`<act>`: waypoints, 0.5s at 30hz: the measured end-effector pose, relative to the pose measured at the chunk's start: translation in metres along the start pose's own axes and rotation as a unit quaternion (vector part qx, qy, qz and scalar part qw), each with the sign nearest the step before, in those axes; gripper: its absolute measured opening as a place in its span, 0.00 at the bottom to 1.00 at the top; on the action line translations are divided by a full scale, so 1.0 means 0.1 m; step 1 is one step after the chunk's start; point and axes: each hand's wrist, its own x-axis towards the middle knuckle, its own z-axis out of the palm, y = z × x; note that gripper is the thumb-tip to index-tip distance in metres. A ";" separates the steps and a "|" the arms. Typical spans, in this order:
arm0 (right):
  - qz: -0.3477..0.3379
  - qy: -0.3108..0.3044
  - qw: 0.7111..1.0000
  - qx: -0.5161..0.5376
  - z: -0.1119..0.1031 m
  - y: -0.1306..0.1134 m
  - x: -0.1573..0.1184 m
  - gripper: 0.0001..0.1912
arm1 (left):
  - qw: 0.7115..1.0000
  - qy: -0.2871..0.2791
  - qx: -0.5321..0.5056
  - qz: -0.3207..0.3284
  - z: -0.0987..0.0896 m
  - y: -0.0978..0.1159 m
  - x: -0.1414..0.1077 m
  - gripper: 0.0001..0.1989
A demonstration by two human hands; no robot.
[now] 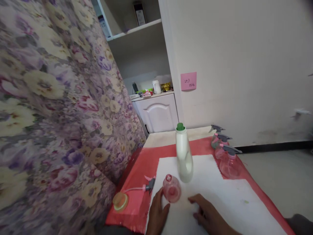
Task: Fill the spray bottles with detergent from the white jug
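A clear pink bottle (pixel 171 189) with an uncapped neck stands on the white cloth (pixel 234 202). My left hand (pixel 157 212) is at its lower left, thumb and fingers apart, fingertips at or very near its side. To the right of the bottle, my right hand (pixel 207 212) hovers with its index finger extended and holds nothing. Behind them stands a tall pale green jug (pixel 184 156) with a green spout and no cap. On the red cloth at the left lie a grey and pink spray head (pixel 148 186) with its tube and a yellowish round cap (pixel 120 201).
Several pink spray bottles (pixel 230 166) with grey heads stand along the table's right edge. A floral curtain (pixel 73 114) hangs at the left. Beyond the table are a white cabinet (pixel 160 114) and a wall bearing a pink note (pixel 188 81).
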 end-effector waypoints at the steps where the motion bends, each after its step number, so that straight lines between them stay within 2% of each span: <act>1: -0.007 -0.014 1.000 0.000 0.05 0.01 -0.06 0.24 | 1.000 -0.006 -0.014 0.000 -0.05 0.01 0.01 0.26; 4: -0.022 -0.015 0.999 -0.021 0.16 0.06 -0.14 0.20 | 1.000 -0.011 0.003 0.006 -0.27 0.10 0.09 0.20; 6: -0.023 -0.005 0.999 -0.037 0.19 0.07 -0.14 0.18 | 0.994 -0.008 0.107 0.011 -0.46 0.18 0.19 0.18; 9: -0.029 -0.001 0.998 -0.048 0.20 0.08 -0.14 0.16 | 0.981 -0.009 0.192 -0.009 -0.69 0.24 0.37 0.19; 11: -0.031 -0.001 0.998 -0.053 0.20 0.08 -0.15 0.15 | 0.973 -0.020 0.227 -0.031 -0.75 0.24 0.46 0.20; 15: -0.034 -0.010 0.997 -0.071 0.19 0.06 -0.16 0.15 | 0.964 -0.050 0.259 -0.038 -0.73 0.22 0.57 0.19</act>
